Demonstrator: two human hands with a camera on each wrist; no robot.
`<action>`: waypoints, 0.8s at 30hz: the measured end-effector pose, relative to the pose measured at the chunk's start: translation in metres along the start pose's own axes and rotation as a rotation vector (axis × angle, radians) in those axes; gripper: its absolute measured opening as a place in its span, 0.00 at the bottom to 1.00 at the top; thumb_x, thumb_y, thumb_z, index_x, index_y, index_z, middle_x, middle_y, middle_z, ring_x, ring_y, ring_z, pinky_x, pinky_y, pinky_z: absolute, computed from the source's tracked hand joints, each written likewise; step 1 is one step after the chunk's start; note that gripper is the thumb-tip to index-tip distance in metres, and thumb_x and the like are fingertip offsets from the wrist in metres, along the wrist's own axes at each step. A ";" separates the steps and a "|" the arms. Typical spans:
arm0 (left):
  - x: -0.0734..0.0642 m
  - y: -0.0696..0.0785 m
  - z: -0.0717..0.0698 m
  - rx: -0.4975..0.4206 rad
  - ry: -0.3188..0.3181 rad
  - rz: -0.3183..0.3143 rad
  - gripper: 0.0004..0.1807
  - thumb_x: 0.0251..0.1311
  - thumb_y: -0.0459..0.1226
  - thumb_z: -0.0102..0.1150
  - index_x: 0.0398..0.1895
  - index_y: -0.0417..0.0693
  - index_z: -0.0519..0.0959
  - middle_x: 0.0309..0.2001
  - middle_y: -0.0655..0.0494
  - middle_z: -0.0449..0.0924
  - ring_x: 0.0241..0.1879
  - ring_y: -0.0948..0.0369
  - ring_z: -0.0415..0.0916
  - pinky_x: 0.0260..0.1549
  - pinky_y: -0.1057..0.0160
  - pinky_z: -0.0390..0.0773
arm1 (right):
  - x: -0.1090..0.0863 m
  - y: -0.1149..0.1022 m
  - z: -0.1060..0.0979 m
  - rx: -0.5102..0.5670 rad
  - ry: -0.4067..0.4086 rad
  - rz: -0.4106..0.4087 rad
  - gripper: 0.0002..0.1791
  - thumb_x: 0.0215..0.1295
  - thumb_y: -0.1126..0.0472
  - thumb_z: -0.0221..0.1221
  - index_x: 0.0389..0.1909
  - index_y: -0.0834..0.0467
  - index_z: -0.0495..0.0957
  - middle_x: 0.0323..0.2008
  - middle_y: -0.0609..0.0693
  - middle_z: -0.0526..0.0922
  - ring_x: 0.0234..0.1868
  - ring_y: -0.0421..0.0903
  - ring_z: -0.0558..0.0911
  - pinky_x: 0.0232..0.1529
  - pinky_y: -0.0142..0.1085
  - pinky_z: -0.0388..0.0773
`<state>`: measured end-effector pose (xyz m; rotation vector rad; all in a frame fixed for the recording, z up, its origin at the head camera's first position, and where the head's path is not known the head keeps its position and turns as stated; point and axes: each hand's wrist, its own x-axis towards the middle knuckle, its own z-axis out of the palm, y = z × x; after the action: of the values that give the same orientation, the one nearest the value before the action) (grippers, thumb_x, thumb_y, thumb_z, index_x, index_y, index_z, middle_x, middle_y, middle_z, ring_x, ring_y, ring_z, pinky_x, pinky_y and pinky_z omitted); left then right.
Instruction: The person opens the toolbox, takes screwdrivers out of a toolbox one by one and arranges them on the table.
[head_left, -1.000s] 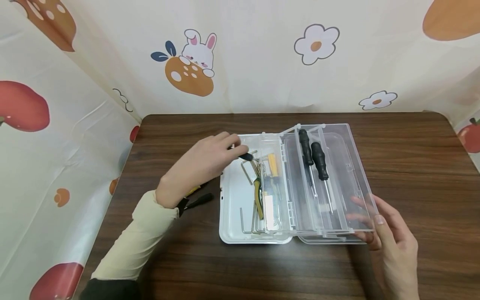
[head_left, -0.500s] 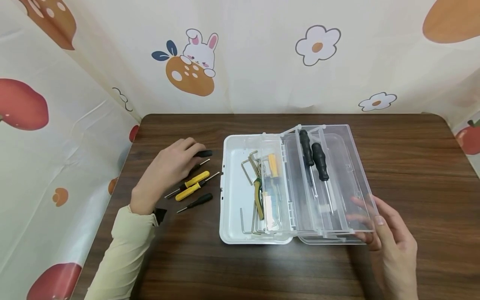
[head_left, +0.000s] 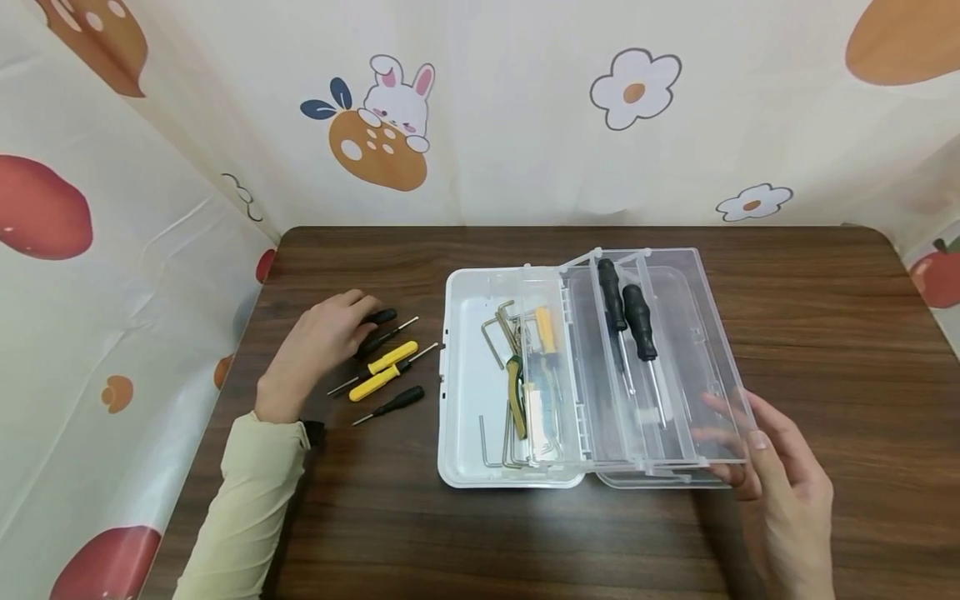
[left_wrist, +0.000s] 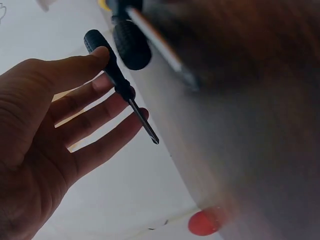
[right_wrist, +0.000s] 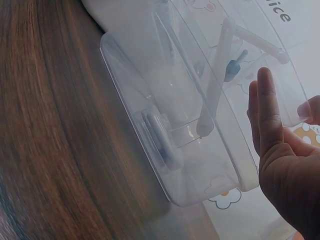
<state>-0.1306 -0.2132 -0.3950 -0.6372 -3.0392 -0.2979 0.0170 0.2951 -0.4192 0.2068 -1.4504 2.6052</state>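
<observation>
In the left wrist view, my left hand [left_wrist: 55, 105] pinches a small black Phillips screwdriver [left_wrist: 116, 77] between thumb and fingertips. The head view shows this left hand [head_left: 322, 337] low at the table's left side, beside two yellow-handled screwdrivers [head_left: 375, 383] and black-handled ones, one of them [head_left: 400, 402] lying nearest the front. My right hand [head_left: 787, 492] grips the lower right corner of a clear lift-out tray [head_left: 693, 333], thumb on top and fingers beneath. Two black screwdrivers [head_left: 639, 321] lie in that raised tray. Some of the right fingers show through the plastic.
Under the tray's left part stands an opened white toolbox [head_left: 463, 375], holding several hex keys [head_left: 492, 346], green-yellow pliers [head_left: 516, 396] and a yellow-handled tool [head_left: 546, 329]. Its clear lid [right_wrist: 135, 95] lies folded out on the wooden table [head_left: 450, 542]. A patterned curtain [head_left: 517, 125] hangs behind.
My left hand has moved from over the white box leftward and down to the loose screwdrivers, carrying the black screwdriver. The right hand and tray stay in place.
</observation>
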 end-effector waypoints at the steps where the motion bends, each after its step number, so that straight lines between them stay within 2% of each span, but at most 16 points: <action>1: 0.000 -0.001 0.001 0.000 -0.012 -0.009 0.14 0.66 0.29 0.67 0.54 0.38 0.82 0.47 0.41 0.84 0.41 0.46 0.84 0.41 0.44 0.84 | 0.000 0.000 0.000 0.000 0.000 -0.001 0.26 0.79 0.79 0.33 0.75 0.77 0.56 0.63 0.69 0.80 0.50 0.57 0.90 0.41 0.34 0.88; 12: 0.000 -0.010 0.009 0.001 -0.075 -0.064 0.13 0.68 0.31 0.66 0.53 0.39 0.82 0.47 0.42 0.84 0.41 0.46 0.84 0.42 0.43 0.84 | 0.000 -0.001 0.002 -0.020 0.029 0.016 0.25 0.80 0.78 0.34 0.75 0.76 0.56 0.63 0.69 0.81 0.49 0.56 0.90 0.39 0.34 0.88; 24: 0.003 -0.007 0.008 -0.006 -0.126 -0.100 0.13 0.69 0.31 0.64 0.54 0.38 0.81 0.49 0.40 0.83 0.44 0.44 0.83 0.45 0.42 0.83 | 0.000 -0.001 0.002 -0.037 0.029 0.010 0.25 0.80 0.78 0.34 0.75 0.76 0.56 0.63 0.68 0.81 0.49 0.56 0.90 0.39 0.33 0.87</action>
<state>-0.1357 -0.2173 -0.4037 -0.5251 -3.1979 -0.2803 0.0170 0.2934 -0.4173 0.1569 -1.4929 2.5752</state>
